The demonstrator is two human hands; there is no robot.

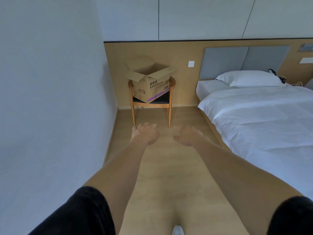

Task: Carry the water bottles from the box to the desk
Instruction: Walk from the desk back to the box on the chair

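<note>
A brown cardboard box (150,85) with its flaps open stands on a wooden chair (170,106) in the far corner of the room. Its inside is hidden from here, and no water bottle shows. Both my arms stretch forward over the floor, well short of the chair. My left hand (146,134) holds nothing, its fingers spread and slightly curled. My right hand (188,135) is also empty, palm down with fingers apart. No desk is in view.
A white wall (50,99) runs close along the left. A bed (262,116) with white sheets and a pillow (250,78) fills the right side. Between them a strip of wooden floor (169,175) leads to the chair.
</note>
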